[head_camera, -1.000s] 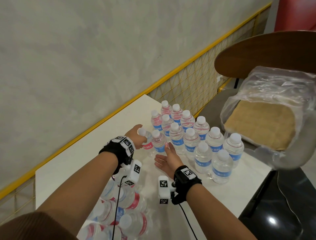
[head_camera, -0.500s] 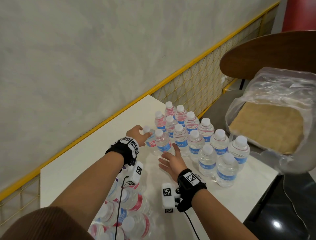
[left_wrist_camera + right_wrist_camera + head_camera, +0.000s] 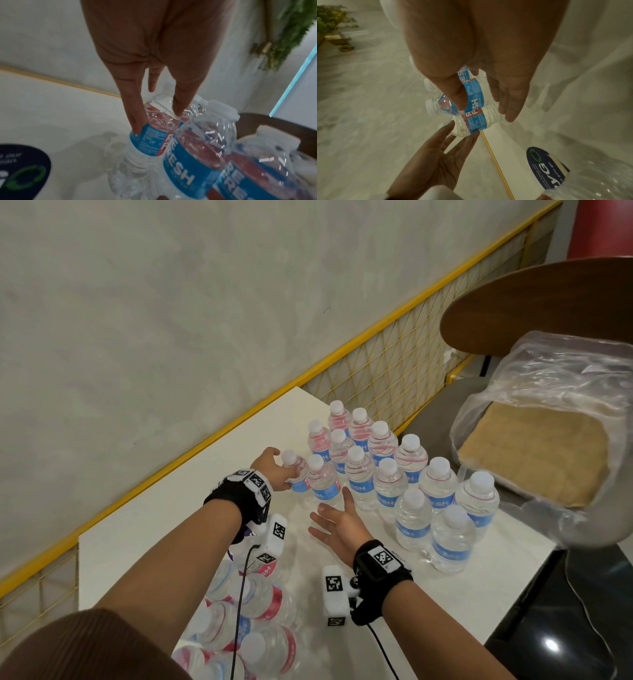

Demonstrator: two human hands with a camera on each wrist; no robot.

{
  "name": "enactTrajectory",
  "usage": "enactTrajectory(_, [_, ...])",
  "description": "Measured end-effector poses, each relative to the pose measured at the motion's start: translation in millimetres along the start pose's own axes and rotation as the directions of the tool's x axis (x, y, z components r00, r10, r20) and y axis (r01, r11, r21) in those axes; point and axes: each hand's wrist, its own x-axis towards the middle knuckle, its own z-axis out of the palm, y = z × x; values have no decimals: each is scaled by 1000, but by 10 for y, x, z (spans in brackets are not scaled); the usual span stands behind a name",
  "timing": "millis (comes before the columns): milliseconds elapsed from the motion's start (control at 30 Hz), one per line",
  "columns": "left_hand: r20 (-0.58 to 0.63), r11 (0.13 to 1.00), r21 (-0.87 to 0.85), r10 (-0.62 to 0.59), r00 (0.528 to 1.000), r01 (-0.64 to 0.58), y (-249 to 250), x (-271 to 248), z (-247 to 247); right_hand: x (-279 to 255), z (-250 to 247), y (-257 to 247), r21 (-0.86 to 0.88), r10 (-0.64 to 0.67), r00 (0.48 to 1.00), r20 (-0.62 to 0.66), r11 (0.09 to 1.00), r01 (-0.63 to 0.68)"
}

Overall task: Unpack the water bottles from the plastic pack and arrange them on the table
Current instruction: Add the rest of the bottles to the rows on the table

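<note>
I am reading "REFRESH" in white letters on the blue-and-red labels of the clear plastic water bottles (image 3: pixel 178 174).

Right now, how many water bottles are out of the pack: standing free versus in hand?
Free-standing bottles: 13
Held bottle in the left hand: 1
Total unpacked: 14
Those still lying in the plastic pack are partly hidden by the arm, so I can't count them.
</note>
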Motion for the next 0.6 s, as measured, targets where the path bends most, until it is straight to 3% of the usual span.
enactTrajectory(200, [15, 959, -283, 0, 1000, 4, 21, 36, 42, 2, 60, 68, 138, 0, 999, 40, 990, -5])
enactTrajectory(333, [-21, 964, -264, 24, 999, -28, 25, 60, 78, 6, 28, 68, 207, -8, 999, 39, 978, 0])
enactTrajectory(533, [82, 990, -139, 37, 996, -25, 21, 17, 85, -17, 16, 75, 260, -9, 999, 50, 966, -5])
enactTrajectory(600, [123, 980, -199, 21, 992, 4, 48, 4, 96, -12, 44, 54, 269, -12, 999, 48, 963, -1])
